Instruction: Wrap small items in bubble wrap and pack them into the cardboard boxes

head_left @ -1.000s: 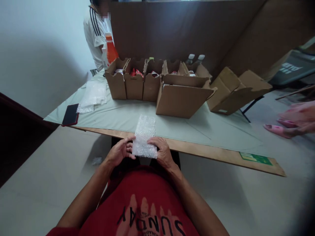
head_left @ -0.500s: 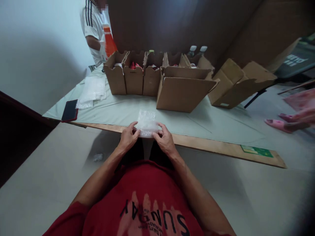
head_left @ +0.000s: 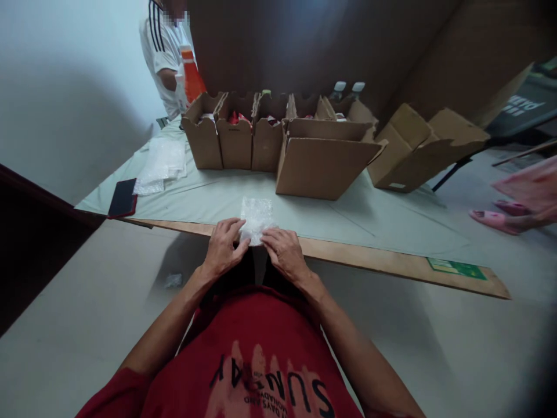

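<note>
A small clear piece of bubble wrap [head_left: 257, 216] lies at the table's front edge, between my two hands. My left hand [head_left: 224, 247] grips its left side, thumb near the lower corner and fingers on top. On the opposite side my right hand [head_left: 285, 251] has its curled fingers and thumb closed on the lower right part. Whether anything is inside the wrap I cannot tell. More bubble wrap sheets [head_left: 161, 162] lie stacked on the table's left part, partly against a dark phone-like device [head_left: 123, 197] with a red edge.
Cardboard bins [head_left: 237, 142] holding small packets stand in a row at the back, with a larger cardboard box [head_left: 326, 165] in front. Another box [head_left: 409, 151] leans at the right. An orange bottle [head_left: 191, 78] and a person in a white shirt [head_left: 159, 58] are behind the left end.
My hands have shifted over the bubble wrap, the right one moving inward and left with its fingers curling over the wrap. The left fingers now lie farther over its side.
</note>
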The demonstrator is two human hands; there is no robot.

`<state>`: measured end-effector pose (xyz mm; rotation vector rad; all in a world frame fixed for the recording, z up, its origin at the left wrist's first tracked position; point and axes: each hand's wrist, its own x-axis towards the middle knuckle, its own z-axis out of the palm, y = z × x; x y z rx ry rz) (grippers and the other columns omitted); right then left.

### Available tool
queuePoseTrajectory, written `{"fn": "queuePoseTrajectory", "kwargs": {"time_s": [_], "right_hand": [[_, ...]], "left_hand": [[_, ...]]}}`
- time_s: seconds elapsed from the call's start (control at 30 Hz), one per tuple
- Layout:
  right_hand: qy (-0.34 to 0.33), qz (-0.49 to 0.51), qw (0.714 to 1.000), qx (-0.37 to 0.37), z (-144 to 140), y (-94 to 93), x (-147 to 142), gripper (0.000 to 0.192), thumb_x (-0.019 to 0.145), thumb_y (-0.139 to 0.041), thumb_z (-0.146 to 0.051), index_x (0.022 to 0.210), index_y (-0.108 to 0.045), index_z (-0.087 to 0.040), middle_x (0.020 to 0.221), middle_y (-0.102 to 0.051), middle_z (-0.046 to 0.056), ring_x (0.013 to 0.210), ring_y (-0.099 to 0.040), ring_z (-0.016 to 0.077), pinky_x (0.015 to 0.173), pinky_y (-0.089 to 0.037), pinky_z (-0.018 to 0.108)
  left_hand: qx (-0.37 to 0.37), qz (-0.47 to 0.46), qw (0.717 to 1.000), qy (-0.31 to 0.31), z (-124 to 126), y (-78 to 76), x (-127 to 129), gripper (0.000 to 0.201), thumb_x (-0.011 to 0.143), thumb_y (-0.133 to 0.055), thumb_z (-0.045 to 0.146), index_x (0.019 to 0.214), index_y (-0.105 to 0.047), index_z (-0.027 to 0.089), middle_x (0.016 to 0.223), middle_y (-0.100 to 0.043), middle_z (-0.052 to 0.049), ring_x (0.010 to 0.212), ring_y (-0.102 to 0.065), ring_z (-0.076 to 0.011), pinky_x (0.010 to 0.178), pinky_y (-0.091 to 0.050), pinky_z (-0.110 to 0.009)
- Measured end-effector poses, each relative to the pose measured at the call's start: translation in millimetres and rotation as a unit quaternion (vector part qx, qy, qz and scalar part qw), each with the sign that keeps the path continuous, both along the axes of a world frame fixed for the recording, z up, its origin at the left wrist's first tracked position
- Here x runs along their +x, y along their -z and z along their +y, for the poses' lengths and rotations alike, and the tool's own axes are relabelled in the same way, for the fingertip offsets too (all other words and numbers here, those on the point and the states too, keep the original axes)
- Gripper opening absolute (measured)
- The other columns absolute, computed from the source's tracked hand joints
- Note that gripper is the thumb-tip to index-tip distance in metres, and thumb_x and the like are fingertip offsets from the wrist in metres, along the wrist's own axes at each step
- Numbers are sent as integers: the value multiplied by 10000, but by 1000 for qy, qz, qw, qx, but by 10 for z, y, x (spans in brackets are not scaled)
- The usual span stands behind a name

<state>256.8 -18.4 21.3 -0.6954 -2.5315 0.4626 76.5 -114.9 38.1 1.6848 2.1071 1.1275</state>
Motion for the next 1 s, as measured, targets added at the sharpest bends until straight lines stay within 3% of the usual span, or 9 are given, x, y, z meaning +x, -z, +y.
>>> {"fn": "queuePoseTrajectory", "kwargs": {"time_s": [0.1, 0.2, 0.37, 0.5, 0.57, 0.7, 0.8, 0.9, 1.0], "right_hand": [[3, 0, 1000, -8, 73, -18, -37, 242, 972, -541, -169, 1083, -746, -233, 1106, -785, 89, 1055, -690, 261, 930, -462, 430], [17, 0, 1000, -13, 163, -56, -95, 237, 995, -520, -202, 1082, -739, -233, 1022, -793, 60, 943, -699, 232, 868, -472, 380], [83, 24, 996, 22, 196, -107, -87, 301, 1000, -531, -268, 1239, -682, -165, 1254, -714, 153, 1152, -615, 314, 971, -435, 462], [39, 12, 998, 39, 124, -96, -27, 294, 934, -641, -239, 1220, -700, -206, 1335, -684, 123, 1258, -562, 309, 1046, -399, 464], [12, -1, 999, 35, 133, -81, -43, 268, 911, -662, -199, 1171, -723, -221, 1294, -713, 100, 1254, -576, 289, 1041, -408, 442], [4, -11, 1000, 14, 207, -73, -89, 230, 965, -579, -177, 1119, -745, -221, 1125, -773, 87, 1126, -641, 255, 974, -437, 417], [12, -10, 1000, -3, 215, -91, -72, 246, 980, -555, -186, 1132, -745, -228, 1070, -784, 62, 1024, -665, 229, 934, -450, 389], [53, -1, 999, 0, 163, -127, -39, 287, 977, -559, -213, 1213, -719, -180, 1199, -742, 123, 1127, -622, 282, 972, -431, 434], [68, 11, 998, 9, 95, -159, -56, 342, 948, -609, -251, 1269, -691, -168, 1402, -630, 167, 1287, -519, 338, 1060, -370, 492]], "left_hand": [[4, 2, 999, 46, -88, 24, -4, 439, 805, -705, 214, 1244, -713, 238, 1263, -713, -107, 1238, -595, -309, 1112, -417, -436], [-5, -4, 1000, 31, -30, 82, -31, 367, 875, -614, 193, 1225, -721, 212, 1088, -763, -105, 1031, -679, -279, 979, -502, -411], [-10, 6, 1000, -17, 241, 138, -121, 340, 894, -606, 199, 1214, -718, 182, 979, -760, -82, 843, -683, -226, 852, -538, -340], [3, 38, 999, -35, 347, 160, -145, 363, 862, -624, 160, 1215, -709, 180, 1051, -722, -88, 856, -666, -219, 860, -542, -353], [19, 55, 998, -39, 308, 157, -129, 350, 887, -603, 176, 1224, -697, 162, 1121, -694, -122, 963, -659, -250, 916, -535, -397], [50, 85, 995, 2, 103, 116, -79, 337, 903, -628, 225, 1233, -679, 176, 1252, -669, -132, 1209, -582, -282, 1069, -470, -446], [47, 98, 993, 38, 24, 105, -70, 353, 897, -615, 181, 1245, -670, 194, 1141, -719, -95, 1107, -619, -254, 1014, -496, -420], [37, 100, 994, 28, 129, 137, -108, 359, 901, -596, 161, 1252, -667, 182, 1045, -733, -92, 990, -636, -258, 951, -509, -427], [38, 87, 995, -6, 318, 173, -159, 319, 894, -622, 186, 1207, -684, 164, 1034, -714, -112, 997, -629, -282, 955, -504, -452]]}}
